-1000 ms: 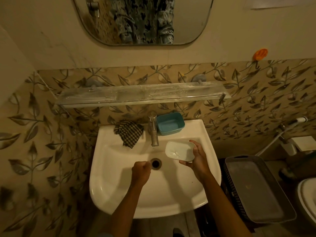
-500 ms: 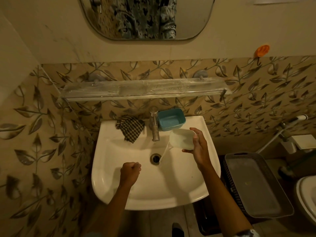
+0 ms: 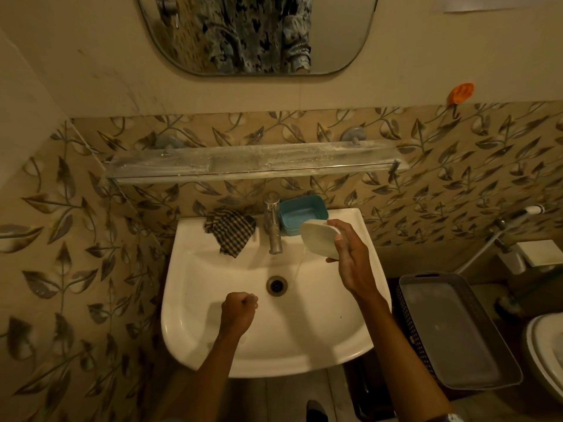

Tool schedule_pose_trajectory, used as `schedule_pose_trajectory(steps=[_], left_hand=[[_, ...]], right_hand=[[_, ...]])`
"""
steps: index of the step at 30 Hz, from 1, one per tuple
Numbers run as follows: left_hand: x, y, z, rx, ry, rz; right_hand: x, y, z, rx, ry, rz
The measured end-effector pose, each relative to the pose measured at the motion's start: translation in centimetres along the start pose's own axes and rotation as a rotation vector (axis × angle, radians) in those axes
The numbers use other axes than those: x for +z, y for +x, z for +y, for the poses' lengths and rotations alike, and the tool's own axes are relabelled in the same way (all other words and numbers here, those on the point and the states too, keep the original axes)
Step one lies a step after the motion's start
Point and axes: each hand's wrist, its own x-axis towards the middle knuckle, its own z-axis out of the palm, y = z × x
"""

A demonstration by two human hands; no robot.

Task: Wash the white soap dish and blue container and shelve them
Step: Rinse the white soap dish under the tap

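Observation:
My right hand [image 3: 350, 257] grips the white soap dish [image 3: 318, 239] and holds it tilted on edge over the right side of the white sink [image 3: 189, 336]. A thin stream of water runs from the dish down into the basin. The blue container [image 3: 300, 213] stands open on the sink's back ledge, just right of the tap [image 3: 273, 226] and right behind the dish. My left hand [image 3: 239, 312] is a closed fist above the basin, left of the drain [image 3: 276, 285], with nothing visible in it. The glass shelf [image 3: 243, 166] on the wall above the sink is bare.
A checked cloth [image 3: 233, 231] hangs over the ledge left of the tap. A grey tray on a dark perforated basket [image 3: 451, 330] sits right of the sink, with a toilet rim [image 3: 545, 354] beyond. A mirror [image 3: 256, 35] hangs above.
My right hand lifted the soap dish from flat over the basin and tipped it on edge, so water pours out. My left fist drew back toward me, away from the drain.

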Motion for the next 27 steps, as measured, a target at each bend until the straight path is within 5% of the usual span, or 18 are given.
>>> schedule_pose_trajectory(steps=[27], left_hand=[[0.5, 0.9, 2.5, 0.043, 0.054, -0.007]], right_hand=[[1.3, -2.7, 3.7, -0.059, -0.118, 0.006]])
